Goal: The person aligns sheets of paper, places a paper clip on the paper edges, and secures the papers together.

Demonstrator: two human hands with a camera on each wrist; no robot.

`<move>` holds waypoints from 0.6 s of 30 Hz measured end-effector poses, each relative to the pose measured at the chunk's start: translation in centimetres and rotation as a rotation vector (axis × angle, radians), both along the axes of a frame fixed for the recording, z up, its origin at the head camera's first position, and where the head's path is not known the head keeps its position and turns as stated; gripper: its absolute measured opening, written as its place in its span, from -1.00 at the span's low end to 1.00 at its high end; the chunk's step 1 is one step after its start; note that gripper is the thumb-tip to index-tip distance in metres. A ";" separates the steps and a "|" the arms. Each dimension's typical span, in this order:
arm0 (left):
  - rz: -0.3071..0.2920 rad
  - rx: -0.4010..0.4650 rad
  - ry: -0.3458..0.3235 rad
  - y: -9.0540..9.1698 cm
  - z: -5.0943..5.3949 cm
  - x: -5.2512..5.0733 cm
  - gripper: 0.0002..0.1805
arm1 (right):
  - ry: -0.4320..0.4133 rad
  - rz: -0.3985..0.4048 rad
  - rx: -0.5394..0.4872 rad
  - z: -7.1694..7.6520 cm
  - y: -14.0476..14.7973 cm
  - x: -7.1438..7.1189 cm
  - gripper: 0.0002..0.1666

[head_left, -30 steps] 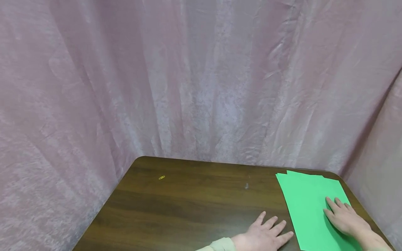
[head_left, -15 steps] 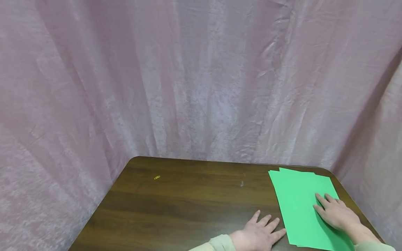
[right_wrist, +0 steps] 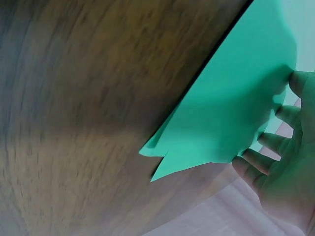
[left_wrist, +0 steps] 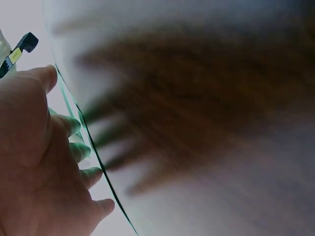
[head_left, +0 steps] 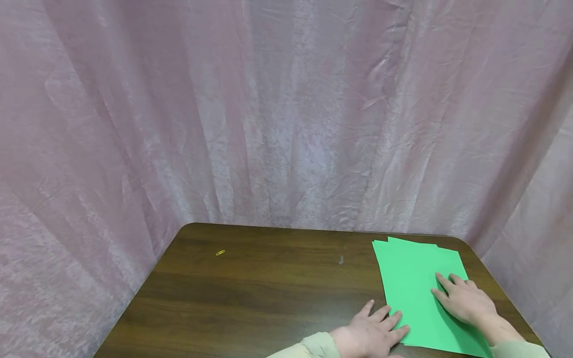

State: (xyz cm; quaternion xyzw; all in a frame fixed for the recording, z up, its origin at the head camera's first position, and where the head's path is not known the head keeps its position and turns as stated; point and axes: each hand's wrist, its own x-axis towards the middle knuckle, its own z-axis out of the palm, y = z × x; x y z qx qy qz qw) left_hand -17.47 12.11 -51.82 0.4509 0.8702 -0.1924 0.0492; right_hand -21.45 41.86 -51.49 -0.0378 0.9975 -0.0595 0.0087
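Several green paper sheets [head_left: 412, 283] lie in an uneven stack at the table's right side, their far corners fanned out. My right hand [head_left: 467, 303] rests on the stack with fingers spread. At the stack's left edge, my left hand [head_left: 369, 333] has its fingers spread, the fingertips touching the paper's edge. The left wrist view shows the left hand [left_wrist: 44, 157] with straight fingers along the edge of the sheets. In the right wrist view, the right hand's fingertips [right_wrist: 268, 142] touch the green paper [right_wrist: 216, 113], and two corners stick out unevenly.
A yellow paper clip [head_left: 220, 252] lies on the brown wooden table [head_left: 250, 288] at the far left. A small pale mark [head_left: 341, 260] shows near the back. Pinkish curtains [head_left: 286, 119] hang behind the table and at both sides.
The green stack has moved left over the table with my right hand on it. Its left edge now meets my left hand, which has stayed nearly in place. The view has shifted slightly.
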 end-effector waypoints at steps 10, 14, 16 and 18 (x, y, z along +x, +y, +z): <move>0.027 0.004 -0.042 0.2 -0.1 0.1 -0.34 | 0.018 -0.003 -0.015 0.0 -1.1 0.2 -0.08; 0.049 0.016 -0.080 -0.2 0.4 0.1 -0.34 | 0.019 0.010 -0.035 0.3 -1.4 0.3 -0.07; 0.065 0.026 -0.101 -0.5 0.7 0.1 -0.34 | 0.018 0.020 -0.047 0.4 -1.6 0.3 -0.08; 0.078 0.037 -0.116 -0.8 1.0 0.1 -0.34 | 0.017 0.027 -0.055 0.6 -1.7 0.3 -0.10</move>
